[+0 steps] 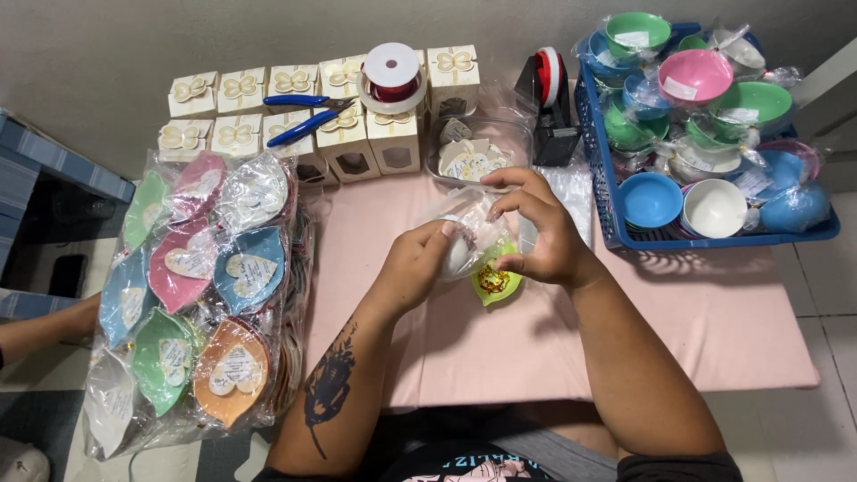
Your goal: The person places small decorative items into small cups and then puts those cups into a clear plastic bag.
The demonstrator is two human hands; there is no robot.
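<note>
My left hand point(418, 265) and my right hand point(541, 228) together hold a clear plastic wrapper point(471, 230) over the pink table point(696, 321). Inside the wrapper is a small whitish bowl, mostly hidden by my fingers. My left hand grips the wrapper's left side. My right hand pinches its top and right side. Just below my hands lies a green leaf-shaped dish point(496, 283) with a gold bow on it.
A big bag of wrapped leaf-shaped dishes point(201, 295) lies at left. Several white gift boxes point(344, 134), blue pliers point(303, 114), a red ribbon spool point(392, 76), a clear tub of tags point(473, 153) and a tape dispenser point(552, 107) stand behind. A blue basket point(616, 223) holds coloured bowls.
</note>
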